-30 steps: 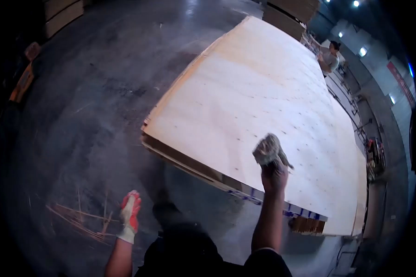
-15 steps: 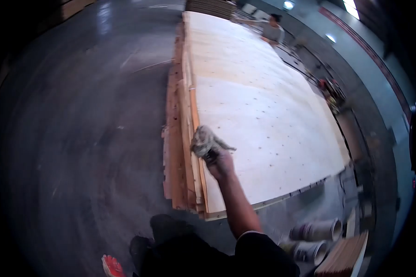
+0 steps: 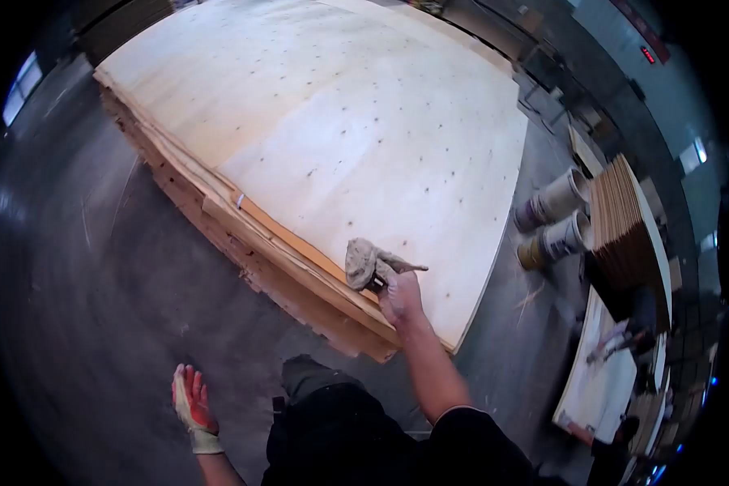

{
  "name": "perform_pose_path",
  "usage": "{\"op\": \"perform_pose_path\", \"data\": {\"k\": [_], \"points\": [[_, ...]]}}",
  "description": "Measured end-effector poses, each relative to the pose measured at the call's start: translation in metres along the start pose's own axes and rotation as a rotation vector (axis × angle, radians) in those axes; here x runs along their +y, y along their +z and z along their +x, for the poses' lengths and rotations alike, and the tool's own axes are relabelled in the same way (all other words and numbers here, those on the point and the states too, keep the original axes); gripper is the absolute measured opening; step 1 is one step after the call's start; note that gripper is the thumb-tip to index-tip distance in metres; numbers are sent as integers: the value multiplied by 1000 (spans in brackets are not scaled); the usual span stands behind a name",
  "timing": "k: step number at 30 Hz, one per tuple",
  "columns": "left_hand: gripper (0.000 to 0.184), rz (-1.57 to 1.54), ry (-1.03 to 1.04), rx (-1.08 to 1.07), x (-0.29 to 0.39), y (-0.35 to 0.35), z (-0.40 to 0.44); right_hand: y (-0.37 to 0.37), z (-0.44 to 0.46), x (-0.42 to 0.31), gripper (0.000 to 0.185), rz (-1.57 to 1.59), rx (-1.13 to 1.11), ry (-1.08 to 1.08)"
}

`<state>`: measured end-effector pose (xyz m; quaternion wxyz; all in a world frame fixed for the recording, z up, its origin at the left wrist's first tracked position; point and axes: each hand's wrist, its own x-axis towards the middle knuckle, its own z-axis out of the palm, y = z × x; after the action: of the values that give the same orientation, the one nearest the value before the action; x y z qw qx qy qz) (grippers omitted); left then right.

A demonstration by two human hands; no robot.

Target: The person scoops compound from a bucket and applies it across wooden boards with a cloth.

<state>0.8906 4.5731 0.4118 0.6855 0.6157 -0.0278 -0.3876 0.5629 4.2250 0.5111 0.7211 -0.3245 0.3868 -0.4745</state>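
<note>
Window [image 3: 23, 87] glow shows at the far left of the frame, above the grey floor [image 3: 81, 275]. At the lower left, over that floor, the person's left hand [image 3: 193, 401] wears a pale glove with a red palm; its fingers are extended and the hand is spread, well apart from the wood. A dark pile [image 3: 121, 28] stands at the upper left. From there to the centre runs the stack [image 3: 324, 154], topped by a pale sheet with small dark knots, its ragged brown layers showing along the lower-left side. The person's black clothing [image 3: 340, 433] fills the bottom middle.

Just right of centre, the bare right hand [image 3: 401, 296] grips a grey-brown wad [image 3: 362, 263] at the near edge of the stack; whether the wad touches the wood cannot be told. Farther right, two buckets [image 3: 552, 198] sit side by side with their openings toward the right, close by a tall pile of brown sheets [image 3: 620, 202]. Below these, at the lower right, another person [image 3: 611, 462] in dark clothing reaches an arm to a pale board [image 3: 599, 385].
</note>
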Motion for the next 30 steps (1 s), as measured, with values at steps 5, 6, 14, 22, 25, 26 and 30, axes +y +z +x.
{"op": "perform_pose_path", "data": {"k": [5, 6, 14, 22, 25, 26, 30], "points": [[57, 83, -113, -173, 95, 36, 91, 68, 62, 13, 29, -133, 158, -154], [57, 63, -141, -176, 104, 34, 117, 82, 71, 13, 29, -107, 180, -167], [42, 328, 397, -464, 235, 131, 412, 191, 147, 36, 29, -279, 409, -236], [52, 1192, 1101, -464, 257, 381, 807, 251, 289, -20, 27, -810, 453, -205], [51, 1765, 1152, -20, 322, 443, 804, 273, 365, -60, 26, -1058, 503, -256], [53, 1885, 1140, 74, 339, 456, 801, 265, 395, -73, 26, -1261, 614, -339], [57, 1957, 1434, 189, 342, 421, 839, 195, 555, -101, 25, -1397, 767, -360]]}}
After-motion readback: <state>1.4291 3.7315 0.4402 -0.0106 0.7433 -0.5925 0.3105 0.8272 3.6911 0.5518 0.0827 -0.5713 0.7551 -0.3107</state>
